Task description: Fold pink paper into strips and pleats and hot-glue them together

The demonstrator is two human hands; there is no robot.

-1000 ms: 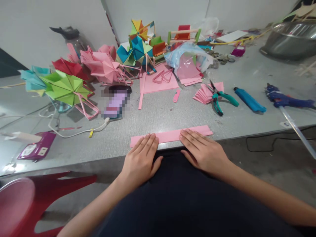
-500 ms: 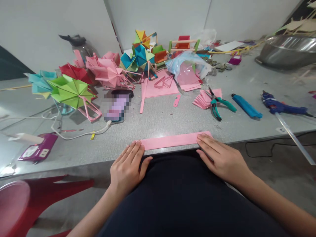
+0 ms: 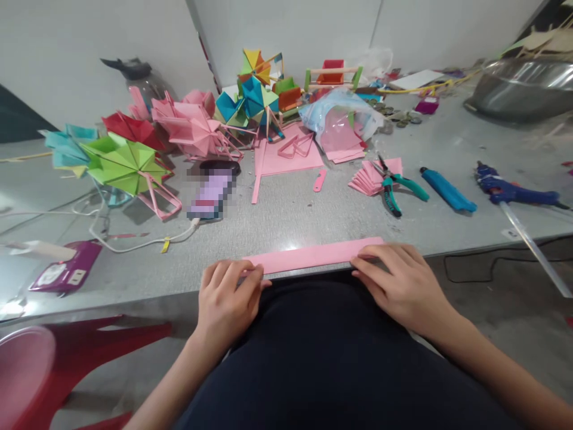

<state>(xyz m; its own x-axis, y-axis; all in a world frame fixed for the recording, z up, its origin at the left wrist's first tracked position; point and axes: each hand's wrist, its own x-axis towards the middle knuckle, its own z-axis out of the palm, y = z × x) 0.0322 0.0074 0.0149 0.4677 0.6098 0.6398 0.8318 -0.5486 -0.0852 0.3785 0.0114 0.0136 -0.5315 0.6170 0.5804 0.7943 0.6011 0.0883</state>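
A folded pink paper strip [image 3: 308, 255] lies flat along the front edge of the table. At its left end, my left hand [image 3: 230, 295] has its fingers bent, with index finger and thumb closed at the near edge of the paper. My right hand [image 3: 396, 280] grips that same edge near the right end, its fingers curled and the thumb low. Part of each end of the strip is hidden beneath the fingers.
Beyond the strip lie pliers [image 3: 394, 185] on folded pink papers, a blue-wrapped tool [image 3: 447, 190] and a glue gun [image 3: 514, 190]. A phone [image 3: 210, 194] with a cable and several folded-paper wheels [image 3: 125, 161] stand left. A red stool [image 3: 27, 370] is below.
Both hands have gone from lying flat with fingers stretched over the strip to bent fingers at its near edge. The strip stays in about the same place.
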